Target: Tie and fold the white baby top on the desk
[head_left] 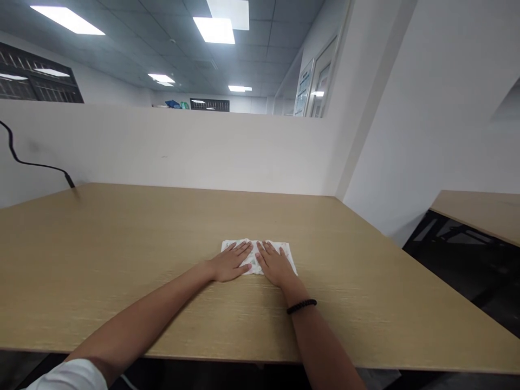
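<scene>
A white cloth with a faint coloured print lies flat on the wooden table, and whether it is fabric or paper I cannot tell. My left hand rests palm down on its left part, fingers stretched out. On the right part lies my right hand, also flat with its fingers spread. Both hands press on top of the cloth rather than grip it, and they cover much of it. A black beaded bracelet circles my right wrist.
A white low partition runs along the table's back edge. At the back left a black cable comes down to the tabletop. Another table with a dark frame stands to the right, beside the white wall.
</scene>
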Motion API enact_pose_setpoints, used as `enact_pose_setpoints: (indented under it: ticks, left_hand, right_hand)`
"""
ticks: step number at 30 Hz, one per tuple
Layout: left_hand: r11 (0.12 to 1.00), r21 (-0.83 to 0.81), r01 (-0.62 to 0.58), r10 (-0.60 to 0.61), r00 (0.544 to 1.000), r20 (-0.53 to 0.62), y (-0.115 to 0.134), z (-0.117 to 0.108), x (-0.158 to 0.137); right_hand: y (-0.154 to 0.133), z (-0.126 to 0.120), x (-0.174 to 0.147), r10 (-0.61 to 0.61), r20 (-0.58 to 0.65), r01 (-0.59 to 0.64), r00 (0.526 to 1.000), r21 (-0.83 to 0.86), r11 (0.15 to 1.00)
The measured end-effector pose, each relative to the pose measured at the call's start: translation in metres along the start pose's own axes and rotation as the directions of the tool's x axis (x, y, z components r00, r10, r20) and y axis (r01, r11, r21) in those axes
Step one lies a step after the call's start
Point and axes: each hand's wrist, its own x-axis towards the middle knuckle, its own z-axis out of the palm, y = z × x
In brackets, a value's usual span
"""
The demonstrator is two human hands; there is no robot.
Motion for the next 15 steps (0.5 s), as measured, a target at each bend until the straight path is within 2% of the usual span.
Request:
enact_pose_setpoints:
  ticks: [4, 7, 11, 15]
  left_hand:
    - [1.0, 0.002, 0.0, 0.0, 1.0, 0.015, 0.0, -0.005, -0.001]
    - [1.0, 0.001, -0.015, 0.015, 1.0, 0.011, 0.003, -0.008, -0.004]
    - [0.999, 0.004, -0.038, 0.038, 0.999, -0.019, 0.008, -0.01, -0.006]
    - [0.999, -0.007, -0.047, 0.046, 0.998, -0.05, 0.009, -0.011, -0.007]
  right_hand:
    - [0.004, -0.001, 0.0, -0.024, -0.014, 0.024, 1.0, 0.052, 0.998]
    - [0.011, -0.002, 0.003, -0.027, -0.057, 0.036, 0.998, 0.157, 0.987]
    - [0.021, 0.001, 0.01, 0.014, -0.161, 0.04, 0.987, 0.327, 0.944]
    - [0.025, 0.007, 0.015, 0.05, -0.204, 0.03, 0.978, 0.373, 0.927]
